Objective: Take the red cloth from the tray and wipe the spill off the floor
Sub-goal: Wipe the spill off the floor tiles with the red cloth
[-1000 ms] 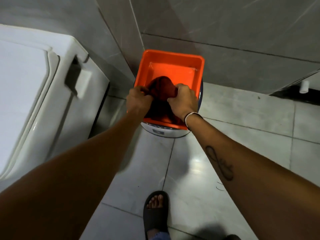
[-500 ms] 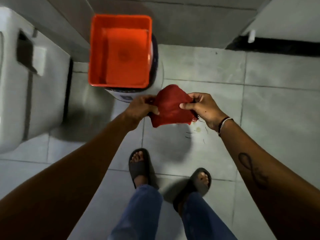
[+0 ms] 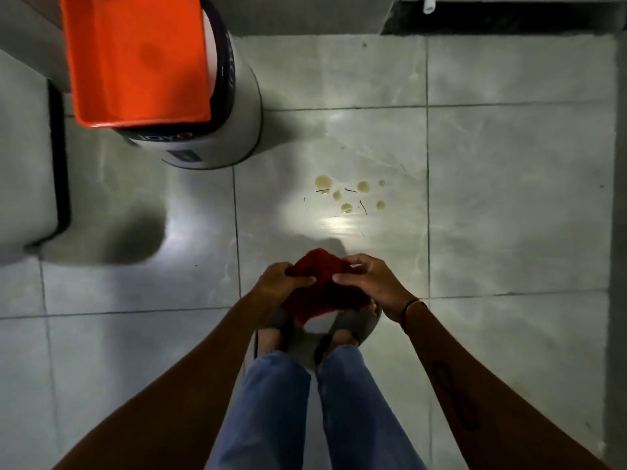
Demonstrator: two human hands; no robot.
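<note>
I hold the red cloth (image 3: pixel 320 288) bunched in the air above my feet. My left hand (image 3: pixel 280 279) grips its left edge and my right hand (image 3: pixel 368 281) pinches its right edge. The spill (image 3: pixel 349 195) is several yellowish drops with a few dark strands on the grey floor tiles, a short way ahead of the cloth and slightly to the right. The orange tray (image 3: pixel 135 59) sits with nothing in it on top of a white bucket (image 3: pixel 237 106) at the upper left.
A white appliance (image 3: pixel 23 164) stands along the left edge. A wall base and a dark gap (image 3: pixel 509 20) run along the top right. My feet in dark sandals (image 3: pixel 353 325) and jeans are below the cloth. Open tiled floor (image 3: pixel 509 198) lies around the spill.
Both hands lifted the red cloth out of the orange tray and drew it back over my feet. My view tilted down, and the spill came into sight.
</note>
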